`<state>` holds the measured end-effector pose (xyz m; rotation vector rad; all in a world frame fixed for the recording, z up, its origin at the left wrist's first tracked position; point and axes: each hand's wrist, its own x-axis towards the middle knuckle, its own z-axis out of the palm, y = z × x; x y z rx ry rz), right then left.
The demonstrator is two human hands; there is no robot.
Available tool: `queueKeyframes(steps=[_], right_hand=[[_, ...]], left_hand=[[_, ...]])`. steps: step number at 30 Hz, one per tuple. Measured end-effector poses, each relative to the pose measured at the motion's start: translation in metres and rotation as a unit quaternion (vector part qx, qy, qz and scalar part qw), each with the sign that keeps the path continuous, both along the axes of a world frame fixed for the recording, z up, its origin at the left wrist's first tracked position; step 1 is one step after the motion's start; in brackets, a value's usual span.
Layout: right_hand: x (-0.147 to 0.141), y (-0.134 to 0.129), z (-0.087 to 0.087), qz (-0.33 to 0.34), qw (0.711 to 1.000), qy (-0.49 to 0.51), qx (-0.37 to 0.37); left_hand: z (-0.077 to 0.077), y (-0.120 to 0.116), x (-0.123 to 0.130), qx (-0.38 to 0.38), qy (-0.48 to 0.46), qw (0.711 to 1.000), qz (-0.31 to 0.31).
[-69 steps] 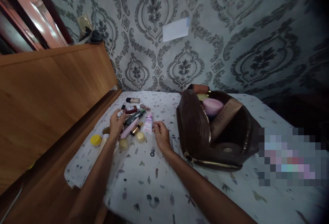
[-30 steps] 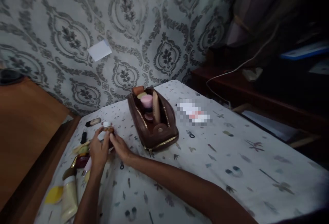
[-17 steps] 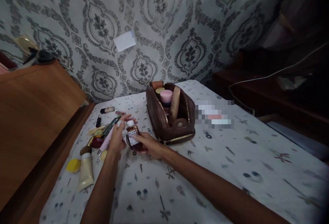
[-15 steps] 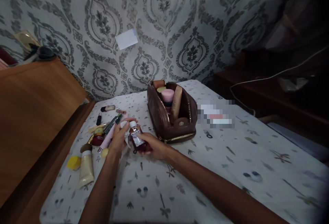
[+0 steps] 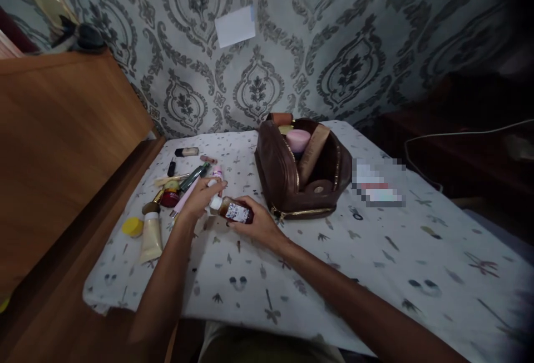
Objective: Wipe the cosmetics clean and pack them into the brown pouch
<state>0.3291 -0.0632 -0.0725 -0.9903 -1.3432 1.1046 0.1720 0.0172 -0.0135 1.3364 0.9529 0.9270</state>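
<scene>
Though tilted, bottle (image 5: 231, 210) (label (image 5: 238, 213) illegible)

Bench (image 5: 292, 302) has a white cover with small plant-like prints. Brown bag (image 5: 275, 165) sits on it, unzipped, right of center; pixelated item (image 5: 379, 185) just to its right. Left side is clutter: yellow round item (image 5: 132, 227) beside cream tube (image 5: 151, 238), dark red jar (image 5: 169, 198), slim pink item (image 5: 182, 200), green item (image 5: 193, 177). Black-capped bottle (image 5: 187, 152) lies farther back.

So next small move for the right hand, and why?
Probably carry the brown bottle toward the bag: the right hand grips the bottle, its white cap looks on, and the bag stands unzipped close by.
</scene>
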Motion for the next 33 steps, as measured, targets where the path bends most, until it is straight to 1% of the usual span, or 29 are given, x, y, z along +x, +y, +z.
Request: queueKeyframes(steps=[2,4,6,8,11,12,13,15,17,18,20,23,26,28,30,33], right_hand=[[0.0,0.0,0.0,-0.017,0.999,-0.016,0.021],[-0.001,0.0,0.001,-0.005,1.0,0.013,0.009],[-0.002,-0.001,0.002,0.024,0.997,0.061,-0.031],[-0.003,-0.001,0.003,0.042,0.989,0.119,-0.08],[-0.004,-0.001,0.003,0.045,0.96,0.239,-0.137],[-0.004,-0.001,0.004,0.042,0.949,0.275,-0.15],[-0.004,0.0,0.004,0.039,0.938,0.303,-0.162],[-0.003,0.001,0.003,0.034,0.927,0.329,-0.177],[-0.002,0.003,0.001,0.026,0.929,0.323,-0.177],[-0.002,0.004,0.0,0.02,0.935,0.311,-0.17],[-0.003,0.005,-0.003,0.007,0.953,0.27,-0.141],[-0.005,0.002,-0.003,-0.005,0.98,0.182,-0.081],[-0.005,-0.004,0.001,-0.003,0.991,0.124,-0.051],[-0.003,-0.006,0.003,-0.006,0.992,0.112,-0.055],[-0.001,-0.006,0.004,-0.002,0.991,0.114,-0.077],[0.002,-0.003,0.001,0.017,0.984,0.133,-0.116]], left_hand=[[-0.001,-0.001,0.001,-0.015,-0.02,1.0,-0.012],[-0.004,-0.003,0.006,-0.023,-0.052,0.998,-0.022],[-0.008,-0.008,0.016,-0.033,-0.077,0.996,-0.038],[-0.014,-0.014,0.028,-0.054,-0.082,0.993,-0.064],[-0.023,-0.022,0.042,-0.101,-0.076,0.987,-0.101],[-0.025,-0.024,0.045,-0.103,-0.078,0.987,-0.096],[-0.027,-0.025,0.047,-0.089,-0.08,0.99,-0.077],[-0.028,-0.025,0.048,-0.024,-0.076,0.997,-0.006],[-0.026,-0.025,0.048,0.045,-0.06,0.995,0.07],[-0.024,-0.026,0.048,0.068,-0.052,0.992,0.096],[-0.021,-0.027,0.048,0.092,-0.04,0.987,0.125],[-0.019,-0.027,0.046,0.109,-0.022,0.983,0.143],[-0.023,-0.023,0.044,0.096,-0.014,0.983,0.158],[-0.027,-0.019,0.042,0.075,-0.016,0.982,0.174],[-0.029,-0.016,0.04,0.061,-0.025,0.982,0.18],[-0.027,-0.015,0.038,0.063,-0.038,0.985,0.154]])
